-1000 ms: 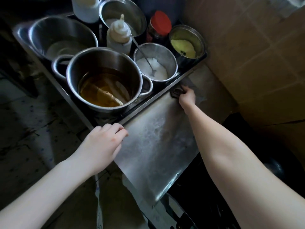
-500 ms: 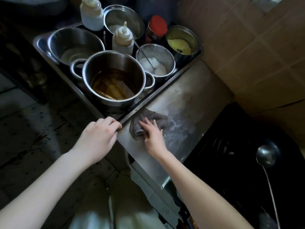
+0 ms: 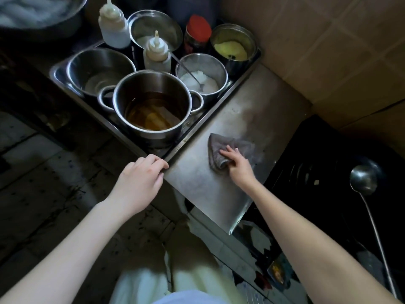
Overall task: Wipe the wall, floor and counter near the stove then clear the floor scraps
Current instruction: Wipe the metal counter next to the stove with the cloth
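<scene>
The red-capped jar (image 3: 198,34) at the far side of the tray (image 3: 208,115) has a dark label, too dim to read. The grey cloth (image 3: 221,148) lies on the steel counter (image 3: 197,189), between the tray of pots on the left and the black stove (image 3: 317,167) on the right. The right hand (image 3: 237,166) presses on the cloth's near part, fingers stretched almost flat, fabric bunched under the palm. The left hand (image 3: 140,178) is apart from the cloth, to its left. Its fingers are bent over the counter's near-left edge, near the pot (image 3: 151,99) of amber liquid. A ladle (image 3: 362,178) rests over the stove, and the tiled wall (image 3: 328,51) rises beyond.
</scene>
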{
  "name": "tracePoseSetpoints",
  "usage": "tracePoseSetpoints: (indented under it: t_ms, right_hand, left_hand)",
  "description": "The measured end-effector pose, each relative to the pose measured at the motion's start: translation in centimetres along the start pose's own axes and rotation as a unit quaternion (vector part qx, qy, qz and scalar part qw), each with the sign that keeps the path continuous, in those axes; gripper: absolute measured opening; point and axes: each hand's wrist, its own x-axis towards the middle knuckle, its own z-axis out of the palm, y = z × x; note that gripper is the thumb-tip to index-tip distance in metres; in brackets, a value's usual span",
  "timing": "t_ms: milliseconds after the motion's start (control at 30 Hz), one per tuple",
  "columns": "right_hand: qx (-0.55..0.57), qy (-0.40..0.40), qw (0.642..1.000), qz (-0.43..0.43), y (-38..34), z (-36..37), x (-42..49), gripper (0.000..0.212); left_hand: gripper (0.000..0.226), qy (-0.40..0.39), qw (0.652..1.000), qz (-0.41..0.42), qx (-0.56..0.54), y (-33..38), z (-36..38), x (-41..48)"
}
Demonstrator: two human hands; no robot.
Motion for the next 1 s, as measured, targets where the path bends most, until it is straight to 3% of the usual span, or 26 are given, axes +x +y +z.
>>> tracePoseSetpoints:
  t_ms: [167, 267, 433, 567, 900, 1000]
  right_hand:
    - [0.078, 0.093, 0.986, 0.118, 0.2, -2.2, 2.9, 0.060]
    - [0.064, 0.108, 0.981, 0.146, -1.9, -0.9, 2.9, 0.061]
    - [0.018, 0.058, 0.996, 0.072, -4.4, 2.8, -0.2, 0.067]
    - [-0.006, 0.026, 0.999, 0.020, -5.0, 5.3, -3.9, 0.058]
    - [-0.056, -0.014, 0.998, 0.012, -3.7, 6.8, -12.0, 0.058]
    - [-0.078, 0.006, 0.997, -0.003, -3.1, 6.6, -13.9, 0.054]
  left_hand:
    - [0.029, -0.012, 1.000, -0.003, 0.002, -0.6, -0.3, -0.8]
    - [0.029, -0.016, 1.000, 0.001, -0.001, -1.0, -0.4, -1.2]
    - [0.028, -0.014, 1.000, 0.021, 0.001, -1.5, -0.4, -1.7]
    - [0.026, -0.011, 0.999, 0.050, 0.001, -1.9, -0.6, -1.8]
    - [0.025, -0.069, 0.981, 0.177, 0.029, 1.2, -0.5, 0.1]
    - [0.025, -0.086, 0.972, 0.213, 0.051, 2.9, -0.4, 0.8]
